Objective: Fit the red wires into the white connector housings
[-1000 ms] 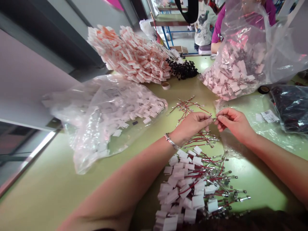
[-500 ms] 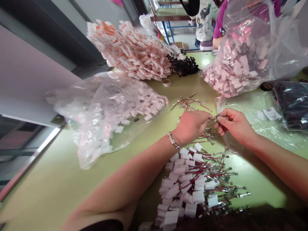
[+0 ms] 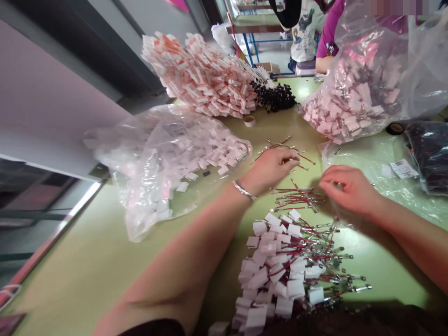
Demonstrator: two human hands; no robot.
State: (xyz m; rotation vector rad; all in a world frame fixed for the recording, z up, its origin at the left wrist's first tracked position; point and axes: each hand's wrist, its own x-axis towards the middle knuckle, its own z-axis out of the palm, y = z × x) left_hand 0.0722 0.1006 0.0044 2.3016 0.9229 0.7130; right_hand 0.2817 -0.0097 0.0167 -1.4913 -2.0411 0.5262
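My left hand [image 3: 275, 167], with a bracelet at the wrist, is over a small scatter of loose red wires [image 3: 304, 157] with metal ends. Its thumb and fingers are bent together among them; whatever is between the tips is hidden. To the right, my right hand [image 3: 352, 187] hovers apart from it, fingers curled and thumb near the forefinger; I cannot make out anything in it. Between and below the hands lies a small row of red wires with metal ends [image 3: 296, 199]. Closer to me is a heap of white tags [image 3: 268, 261] on red wires with shiny metal ends.
A clear bag of white pieces [image 3: 147, 158] lies left on the green table [image 3: 87, 275]. Behind are orange-white bundles [image 3: 217, 88], black-tipped parts [image 3: 275, 97] and a tape roll [image 3: 249, 121]. At right stand a filled clear bag [image 3: 350, 112] and a dark bag [image 3: 430, 158]. A person sits beyond.
My hands, together at the fingertips before, have parted. The left moved back and left to the loose wires; the right dropped slightly. The view has shifted a little.
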